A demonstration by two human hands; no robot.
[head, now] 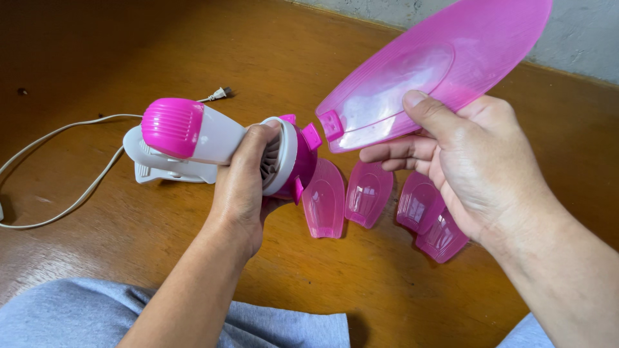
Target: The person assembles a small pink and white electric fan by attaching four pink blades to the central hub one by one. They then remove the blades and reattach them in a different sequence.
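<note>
My left hand [242, 187] grips a white and pink fan motor body [213, 138] at its neck, just behind the pink hub [303, 158]. The body lies tilted over its white clip base [161, 167]. My right hand [471, 161] holds a long translucent pink fan blade [438, 64] by its lower edge, thumb on top. The blade's tab end [332, 124] hovers just right of the hub, a small gap apart.
Several shorter translucent pink blades [367, 193] lie on the brown wooden table [97, 245] below my right hand. A white power cord [64, 135] loops off to the left, its plug [220, 93] behind the fan. A grey wall [580, 38] rises at the back right. Grey cloth [77, 316] covers my lap.
</note>
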